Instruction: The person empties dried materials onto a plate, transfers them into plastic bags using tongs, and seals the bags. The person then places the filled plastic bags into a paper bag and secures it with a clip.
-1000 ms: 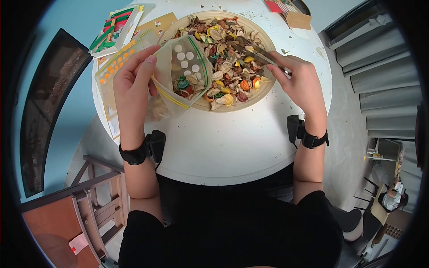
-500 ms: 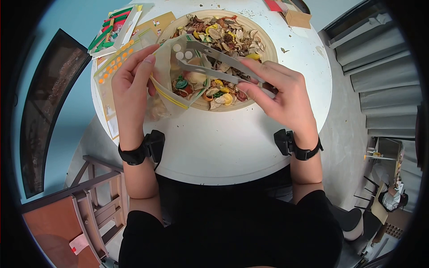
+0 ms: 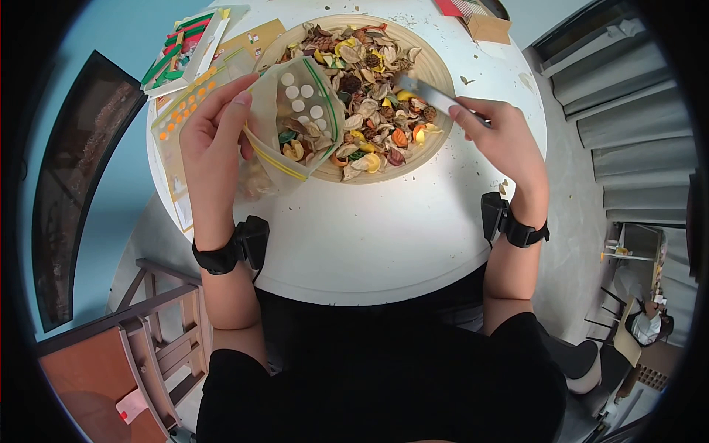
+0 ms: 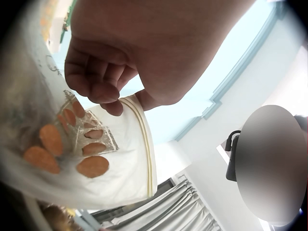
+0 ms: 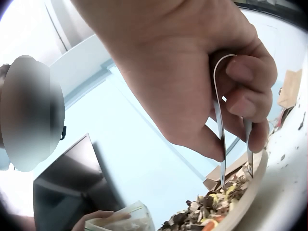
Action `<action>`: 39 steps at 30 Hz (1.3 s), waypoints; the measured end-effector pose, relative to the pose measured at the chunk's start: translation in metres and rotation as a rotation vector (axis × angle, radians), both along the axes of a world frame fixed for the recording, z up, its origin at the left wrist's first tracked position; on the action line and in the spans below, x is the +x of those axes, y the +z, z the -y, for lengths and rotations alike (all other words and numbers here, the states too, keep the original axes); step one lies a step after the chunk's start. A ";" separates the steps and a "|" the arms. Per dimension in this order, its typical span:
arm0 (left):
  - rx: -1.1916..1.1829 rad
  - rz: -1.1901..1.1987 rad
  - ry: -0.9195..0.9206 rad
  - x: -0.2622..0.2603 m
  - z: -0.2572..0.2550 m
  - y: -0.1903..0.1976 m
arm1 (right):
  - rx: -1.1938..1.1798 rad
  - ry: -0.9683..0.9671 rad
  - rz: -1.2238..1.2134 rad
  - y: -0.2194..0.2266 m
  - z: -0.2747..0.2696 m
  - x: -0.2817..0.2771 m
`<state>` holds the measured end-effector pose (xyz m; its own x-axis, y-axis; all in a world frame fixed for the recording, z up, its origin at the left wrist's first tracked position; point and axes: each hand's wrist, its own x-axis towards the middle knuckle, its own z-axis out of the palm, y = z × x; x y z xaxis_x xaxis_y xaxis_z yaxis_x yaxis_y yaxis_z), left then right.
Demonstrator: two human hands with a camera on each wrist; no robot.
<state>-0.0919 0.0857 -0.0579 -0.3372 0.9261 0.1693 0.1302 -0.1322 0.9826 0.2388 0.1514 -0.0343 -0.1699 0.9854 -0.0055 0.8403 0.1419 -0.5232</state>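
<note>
Left-hand grip: thumb and fingers of the left hand (image 3: 214,140) pinch the rim of the clear bag (image 3: 267,111) at its left side
Right-hand grip: thumb and fingers of the right hand (image 3: 506,140) squeeze the metal tongs (image 3: 432,94) from both sides; the tong tips stand slightly apart in the right wrist view
Table: white, with a curved edge, the near edge by the person's black clothing; small flakes are scattered near the far and right edges
Room: blue wall (image 3: 125,37) to the left, grey curtains (image 3: 628,159) to the right, a wooden chair (image 3: 166,332) at lower left
Round tray (image 3: 443,74): toward the table's far edge, bearing dried petals (image 3: 369,55)
Far left edge: a box of green and red strips (image 3: 185,48), beside a bag with orange dots (image 3: 181,111)
Clear bag place: right of the left hand, over the tray's left part, white dots on it and petals showing within
Tongs place: left of the right hand, over the tray's right part; contact with the petals, cannot tell
Clear bag direction: yellow strip slants from the left hand rightward to the near edge; green strip bows on the right
Tongs direction: long axis slants, tips toward the far left
</note>
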 end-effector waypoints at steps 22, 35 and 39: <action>-0.005 0.002 0.002 0.000 -0.001 -0.001 | 0.383 0.198 0.033 -0.014 0.002 -0.014; -0.016 0.005 0.007 0.000 -0.001 0.000 | 0.266 0.290 -0.333 0.007 0.028 -0.039; -0.010 0.002 0.000 0.000 0.000 0.000 | 0.256 0.148 -0.245 0.010 0.016 -0.020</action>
